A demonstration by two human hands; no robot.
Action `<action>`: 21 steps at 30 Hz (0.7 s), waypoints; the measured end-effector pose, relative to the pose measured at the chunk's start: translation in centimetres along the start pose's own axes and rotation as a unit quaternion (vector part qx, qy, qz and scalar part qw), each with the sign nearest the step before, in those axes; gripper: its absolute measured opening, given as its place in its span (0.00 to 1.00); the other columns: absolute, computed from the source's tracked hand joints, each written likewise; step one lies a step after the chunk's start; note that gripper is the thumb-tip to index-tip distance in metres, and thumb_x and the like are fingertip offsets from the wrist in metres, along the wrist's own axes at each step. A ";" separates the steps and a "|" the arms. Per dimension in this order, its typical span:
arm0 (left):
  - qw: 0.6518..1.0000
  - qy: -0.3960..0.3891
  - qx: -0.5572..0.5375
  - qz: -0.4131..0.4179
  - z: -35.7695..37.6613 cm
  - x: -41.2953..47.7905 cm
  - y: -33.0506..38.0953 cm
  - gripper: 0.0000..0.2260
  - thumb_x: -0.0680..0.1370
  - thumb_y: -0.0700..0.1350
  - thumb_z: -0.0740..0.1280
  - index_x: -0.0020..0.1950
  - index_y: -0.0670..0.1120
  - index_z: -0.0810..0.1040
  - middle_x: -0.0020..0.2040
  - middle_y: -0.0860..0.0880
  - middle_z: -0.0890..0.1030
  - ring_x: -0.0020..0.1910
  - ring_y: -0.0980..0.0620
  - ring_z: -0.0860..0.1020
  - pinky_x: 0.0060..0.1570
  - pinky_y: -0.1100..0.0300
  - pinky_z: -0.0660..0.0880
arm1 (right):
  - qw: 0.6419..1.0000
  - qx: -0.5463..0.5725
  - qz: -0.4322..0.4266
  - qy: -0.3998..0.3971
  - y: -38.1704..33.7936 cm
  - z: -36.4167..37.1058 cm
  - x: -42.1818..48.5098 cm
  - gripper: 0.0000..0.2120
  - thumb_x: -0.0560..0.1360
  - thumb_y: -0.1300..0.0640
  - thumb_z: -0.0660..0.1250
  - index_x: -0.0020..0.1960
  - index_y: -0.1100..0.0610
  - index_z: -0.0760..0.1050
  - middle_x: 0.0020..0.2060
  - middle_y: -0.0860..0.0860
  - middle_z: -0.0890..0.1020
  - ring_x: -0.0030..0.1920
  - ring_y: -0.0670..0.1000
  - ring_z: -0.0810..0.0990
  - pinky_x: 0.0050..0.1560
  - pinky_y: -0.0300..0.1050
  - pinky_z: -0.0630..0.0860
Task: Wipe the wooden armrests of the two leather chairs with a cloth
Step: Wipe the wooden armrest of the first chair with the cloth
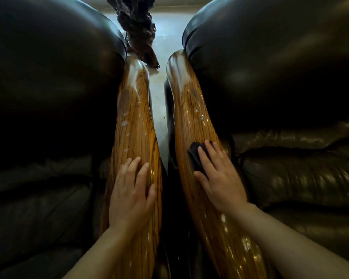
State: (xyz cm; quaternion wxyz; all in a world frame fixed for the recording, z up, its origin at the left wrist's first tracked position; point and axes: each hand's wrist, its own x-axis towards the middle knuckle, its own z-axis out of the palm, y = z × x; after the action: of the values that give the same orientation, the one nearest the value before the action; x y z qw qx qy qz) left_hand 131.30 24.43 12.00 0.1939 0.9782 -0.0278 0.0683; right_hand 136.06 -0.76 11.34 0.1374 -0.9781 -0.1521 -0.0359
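Observation:
Two glossy striped wooden armrests run side by side away from me. The left armrest [135,121] carries several white droplets and a pale smear near its far end. My left hand [131,190] lies flat on it, fingers apart, holding nothing. On the right armrest [191,113], which also shows a few droplets, my right hand [216,176] presses a dark cloth [195,156] against the wood. Most of the cloth is hidden under my fingers.
A dark leather chair [48,97] bulges on the left and another leather chair [280,77] on the right. A narrow gap with pale floor [159,97] separates the armrests. A dark carved wooden piece [139,27] stands on the floor beyond.

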 end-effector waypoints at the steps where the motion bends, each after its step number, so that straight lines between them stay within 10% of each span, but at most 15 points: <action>1: 1.000 0.003 -0.001 0.002 0.2 0.0 -0.1 0.25 0.78 0.55 0.57 0.74 0.47 0.66 0.75 0.45 0.63 0.77 0.47 0.56 0.71 0.45 0.58 | 0.999 0.014 0.042 0.008 -0.2 -0.1 1.6 0.30 0.83 0.37 0.46 0.81 0.49 0.50 0.82 0.50 0.51 0.81 0.50 0.43 0.78 0.52 0.46; 5: 1.000 0.013 -0.016 0.002 0.5 -0.1 -0.7 0.24 0.78 0.53 0.57 0.74 0.49 0.65 0.75 0.47 0.63 0.77 0.51 0.55 0.71 0.45 0.60 | 0.994 0.019 0.096 0.038 -2.4 -0.1 6.0 0.29 0.83 0.39 0.46 0.80 0.50 0.54 0.81 0.51 0.55 0.81 0.53 0.47 0.78 0.52 0.45; 10: 1.000 0.008 -0.028 -0.004 -0.1 0.0 -0.4 0.24 0.78 0.52 0.57 0.73 0.48 0.67 0.75 0.47 0.65 0.76 0.47 0.59 0.69 0.43 0.63 | 0.997 0.006 -0.074 -0.003 -0.2 -0.3 0.6 0.26 0.84 0.44 0.53 0.80 0.50 0.57 0.81 0.50 0.56 0.81 0.52 0.49 0.78 0.58 0.56; 16: 0.999 0.019 -0.026 -0.008 -0.2 0.1 -0.2 0.23 0.77 0.51 0.56 0.72 0.48 0.68 0.74 0.46 0.66 0.75 0.47 0.60 0.68 0.40 0.66 | 0.981 0.079 0.175 0.009 -0.2 -1.2 6.6 0.29 0.83 0.41 0.50 0.81 0.50 0.51 0.82 0.50 0.51 0.81 0.52 0.45 0.79 0.56 0.51; 21: 0.999 0.015 -0.026 -0.016 0.0 0.1 -0.3 0.25 0.78 0.51 0.56 0.74 0.47 0.65 0.75 0.46 0.65 0.76 0.48 0.59 0.70 0.40 0.63 | 0.993 0.045 0.106 0.004 -1.9 -1.2 6.9 0.29 0.83 0.40 0.47 0.81 0.49 0.51 0.82 0.50 0.51 0.81 0.52 0.43 0.79 0.55 0.48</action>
State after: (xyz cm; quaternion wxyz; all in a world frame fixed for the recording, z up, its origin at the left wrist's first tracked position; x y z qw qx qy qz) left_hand 131.46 24.71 11.91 0.2209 0.9720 -0.0115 0.0790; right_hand 142.05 2.64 13.71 0.1853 -0.9813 -0.0484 -0.0177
